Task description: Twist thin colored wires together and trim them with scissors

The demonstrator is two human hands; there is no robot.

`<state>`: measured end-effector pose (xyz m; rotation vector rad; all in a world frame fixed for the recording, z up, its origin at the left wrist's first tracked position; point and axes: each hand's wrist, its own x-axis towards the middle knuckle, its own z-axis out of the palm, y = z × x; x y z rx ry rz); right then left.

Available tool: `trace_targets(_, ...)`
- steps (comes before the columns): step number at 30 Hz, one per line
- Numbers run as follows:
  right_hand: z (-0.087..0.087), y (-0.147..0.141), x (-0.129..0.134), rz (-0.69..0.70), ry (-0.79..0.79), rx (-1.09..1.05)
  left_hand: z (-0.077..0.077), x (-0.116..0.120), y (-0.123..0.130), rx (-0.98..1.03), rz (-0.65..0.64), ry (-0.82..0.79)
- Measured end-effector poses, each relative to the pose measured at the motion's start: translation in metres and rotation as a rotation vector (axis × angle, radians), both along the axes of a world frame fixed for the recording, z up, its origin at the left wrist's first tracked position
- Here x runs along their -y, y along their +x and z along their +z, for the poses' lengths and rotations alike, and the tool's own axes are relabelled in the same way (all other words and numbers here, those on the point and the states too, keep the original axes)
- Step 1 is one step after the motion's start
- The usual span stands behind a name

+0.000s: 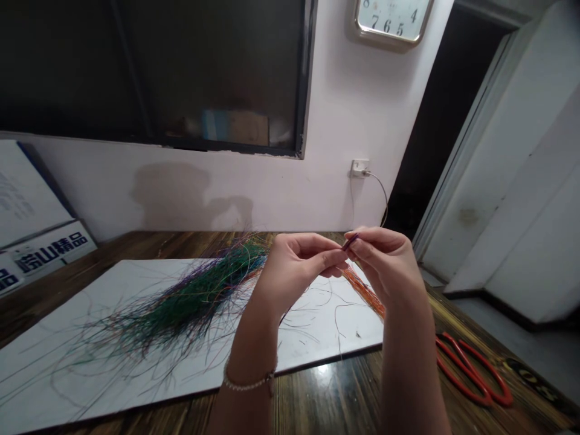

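My left hand (306,260) and my right hand (378,254) meet above the far edge of a white board (104,290). Both pinch a short purple wire bundle (349,242) between thumb and fingers. Left of my hands, a large loose heap of green, purple and blue wires (194,296) lies on the board. Orange wires (365,293) lie behind and below my right hand, partly hidden by it. A few thin loose wires (338,314) are scattered on the board between my forearms.
Red-handled scissors (473,368) lie on the dark wooden table (326,386) at the right. Boxes with printed characters (52,251) stand at the left. A wall socket (360,168) with a plugged-in cable is behind, below a clock (392,18).
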<state>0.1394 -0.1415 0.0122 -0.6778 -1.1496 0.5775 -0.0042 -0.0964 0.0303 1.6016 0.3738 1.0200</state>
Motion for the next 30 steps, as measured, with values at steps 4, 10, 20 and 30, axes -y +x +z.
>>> trace_targets(4,-0.001,0.006,-0.001,0.114,0.016,0.113,0.0,-0.001,-0.004,-0.054,-0.083,-0.022)
trace_targets(10,-0.002,0.009,-0.003,0.159,0.07,0.187,-0.003,-0.008,-0.005,-0.09,-0.158,-0.053)
trace_targets(20,0.0,-0.001,-0.008,0.029,0.118,0.145,-0.006,-0.011,0.005,0.033,-0.186,-0.139)
trace_targets(30,0.002,-0.002,0.0,-0.049,0.13,0.141,-0.003,0.0,0.008,0.135,-0.16,-0.042)
